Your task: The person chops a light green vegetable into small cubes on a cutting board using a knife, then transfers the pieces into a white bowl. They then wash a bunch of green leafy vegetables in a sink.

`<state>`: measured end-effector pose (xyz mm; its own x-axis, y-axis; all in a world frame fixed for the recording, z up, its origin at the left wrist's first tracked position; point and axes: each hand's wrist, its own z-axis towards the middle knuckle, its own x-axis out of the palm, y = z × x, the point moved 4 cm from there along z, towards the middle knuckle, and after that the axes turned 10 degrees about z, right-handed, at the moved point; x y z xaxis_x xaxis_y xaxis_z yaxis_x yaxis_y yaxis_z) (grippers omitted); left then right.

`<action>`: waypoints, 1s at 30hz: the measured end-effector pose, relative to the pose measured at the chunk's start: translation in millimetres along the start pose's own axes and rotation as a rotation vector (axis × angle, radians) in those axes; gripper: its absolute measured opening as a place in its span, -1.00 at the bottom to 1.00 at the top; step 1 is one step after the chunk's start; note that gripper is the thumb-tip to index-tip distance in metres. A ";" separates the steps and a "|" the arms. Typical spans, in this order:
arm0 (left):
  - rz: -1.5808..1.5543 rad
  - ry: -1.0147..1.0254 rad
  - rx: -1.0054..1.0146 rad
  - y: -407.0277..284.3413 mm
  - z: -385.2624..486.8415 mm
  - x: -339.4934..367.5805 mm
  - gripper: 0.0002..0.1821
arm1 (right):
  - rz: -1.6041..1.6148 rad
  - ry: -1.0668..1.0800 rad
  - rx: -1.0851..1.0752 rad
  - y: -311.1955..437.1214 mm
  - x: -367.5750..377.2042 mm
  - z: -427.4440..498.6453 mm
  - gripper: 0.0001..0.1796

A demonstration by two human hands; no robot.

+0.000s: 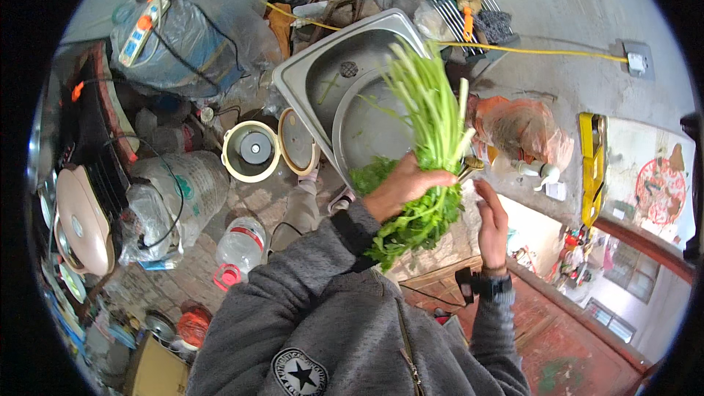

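Note:
My left hand point(404, 184) is closed around a bunch of leafy green celery point(432, 104), gripping it between stalks and leaves. The pale cut ends point away from me and the leaves hang towards my body. Beneath the bunch, a round metal basin point(363, 126) rests in a stainless steel sink point(324, 60). More green leaves point(373, 174) show at the basin's near side, partly hidden by my left hand. A loose stalk point(328, 89) lies in the sink near the drain point(348, 69). My right hand point(491, 225) is empty, beside a brass-coloured fitting point(472, 165).
Left of the sink stand a cream pot point(251, 151) and an upright round lid point(297, 140). A large plastic bottle point(241, 245) is on the brick floor. A yellow cable point(539, 52) runs behind the sink to a wall socket point(638, 61). Orange plastic bags point(522, 126) sit to the right.

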<state>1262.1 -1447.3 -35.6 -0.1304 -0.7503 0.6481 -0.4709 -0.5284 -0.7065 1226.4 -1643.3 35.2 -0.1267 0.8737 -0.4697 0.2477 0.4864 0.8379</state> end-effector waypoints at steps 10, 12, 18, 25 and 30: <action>0.327 -0.178 -0.245 -32.7 -33.7 -63.3 -0.67 | 0.393 0.546 0.534 -164.4 138.8 125.2 -0.53; 0.348 -0.213 -0.243 -36.9 -42.6 -69.2 -0.69 | 0.365 0.548 0.629 -183.9 171.2 144.7 -0.52; 0.390 -0.210 -0.229 -41.0 -46.7 -78.5 -0.71 | 0.323 0.622 0.549 -207.0 221.6 179.9 -0.63; 0.427 -0.192 -0.204 -42.0 -33.1 -76.7 -0.70 | 0.559 0.415 0.322 -108.4 122.2 148.1 -0.64; 0.388 -0.124 -0.246 -31.4 -14.4 -70.5 -0.66 | 0.556 0.376 0.176 -27.5 62.7 111.7 -0.61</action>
<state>1273.5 -1372.1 -55.0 -0.2395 -0.9234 0.3000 -0.6025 -0.1009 -0.7917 1318.9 -1603.1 -48.4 -0.2525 0.9524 0.1711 0.5204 -0.0154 0.8538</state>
